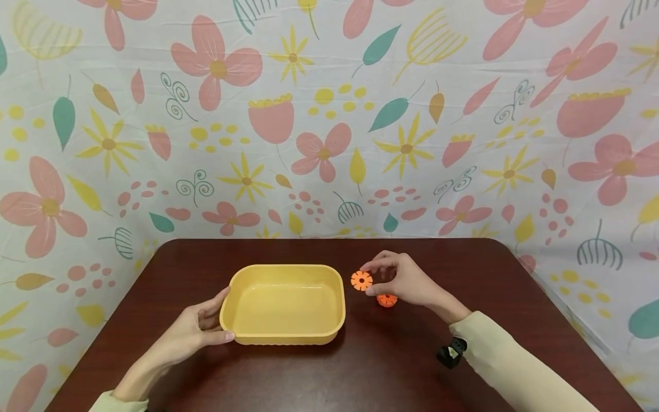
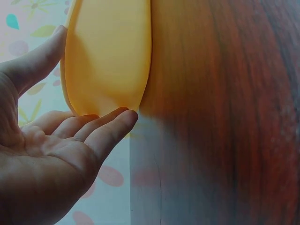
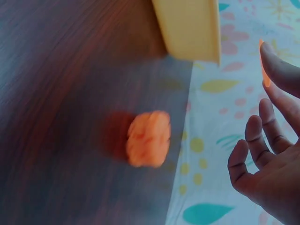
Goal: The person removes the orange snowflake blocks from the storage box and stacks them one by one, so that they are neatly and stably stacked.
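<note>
A yellow plastic tub [image 1: 285, 339] with rounded corners and nothing in it stands on the table. At its left end, my left hand [image 1: 191, 331] grips it, the thumb at the near corner and the fingers along the side. My right hand [image 1: 404, 281] pinches a notched orange disc [image 1: 362, 274] with a centre hole between thumb and forefinger, just off the tub's right side. In the right wrist view this disc [image 3: 264, 65] appears edge-on. Below the hand sits a stack of orange discs [image 3: 149, 139], partly hidden by the hand in the head view.
The dark red-brown table [image 1: 329, 377] has a glossy wood grain. Behind it and at both sides hangs a white cloth [image 1: 329, 86] printed with flowers and leaves. A black device [image 1: 452, 352] is strapped at the right wrist.
</note>
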Tool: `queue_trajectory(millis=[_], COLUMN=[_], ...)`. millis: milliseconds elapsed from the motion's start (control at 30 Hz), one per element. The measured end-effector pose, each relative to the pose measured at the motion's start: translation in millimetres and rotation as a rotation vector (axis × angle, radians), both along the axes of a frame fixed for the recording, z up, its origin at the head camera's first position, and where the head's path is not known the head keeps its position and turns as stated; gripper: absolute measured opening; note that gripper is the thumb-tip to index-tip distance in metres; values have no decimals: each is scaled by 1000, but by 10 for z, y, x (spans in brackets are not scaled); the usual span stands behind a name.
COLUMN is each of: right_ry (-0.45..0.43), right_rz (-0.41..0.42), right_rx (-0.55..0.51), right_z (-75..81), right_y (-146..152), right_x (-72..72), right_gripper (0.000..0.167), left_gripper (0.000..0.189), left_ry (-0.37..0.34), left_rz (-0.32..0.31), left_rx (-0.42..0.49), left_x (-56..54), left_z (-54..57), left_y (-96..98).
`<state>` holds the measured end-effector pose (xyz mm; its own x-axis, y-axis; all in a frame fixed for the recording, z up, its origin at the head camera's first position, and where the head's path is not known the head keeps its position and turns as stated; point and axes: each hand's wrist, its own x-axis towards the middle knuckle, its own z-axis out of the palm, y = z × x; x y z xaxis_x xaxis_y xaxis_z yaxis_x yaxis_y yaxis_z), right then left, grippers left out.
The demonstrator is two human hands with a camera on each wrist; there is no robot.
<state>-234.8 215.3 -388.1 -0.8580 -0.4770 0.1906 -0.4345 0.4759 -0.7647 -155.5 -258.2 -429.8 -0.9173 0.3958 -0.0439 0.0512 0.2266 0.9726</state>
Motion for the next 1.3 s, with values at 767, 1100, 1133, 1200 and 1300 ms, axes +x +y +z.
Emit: queue_trajectory(millis=[767,1100,1133,1200,1300], right_ry=[-19,-57,-57,-56,-54], right_rz=[-70,-77,-76,-69,-63], right_rx=[7,13,17,20,23], right_z=[-457,-537,-542,-552,-565], right_y=[606,644,644,643,637], right_x=[-1,-19,-20,-25,-34], right_gripper=[38,38,38,38,37], left_gripper=[100,98,98,98,98], left_ry=[-6,0,-1,-1,-4], left_rz=[0,-16,-15,-13,-10], left_rx=[16,14,14,15,14], left_x=[-9,-4,-5,-6,-5], left_z=[-30,-23,-23,-24,-25], left_y=[-1,-6,-5,-5,-6])
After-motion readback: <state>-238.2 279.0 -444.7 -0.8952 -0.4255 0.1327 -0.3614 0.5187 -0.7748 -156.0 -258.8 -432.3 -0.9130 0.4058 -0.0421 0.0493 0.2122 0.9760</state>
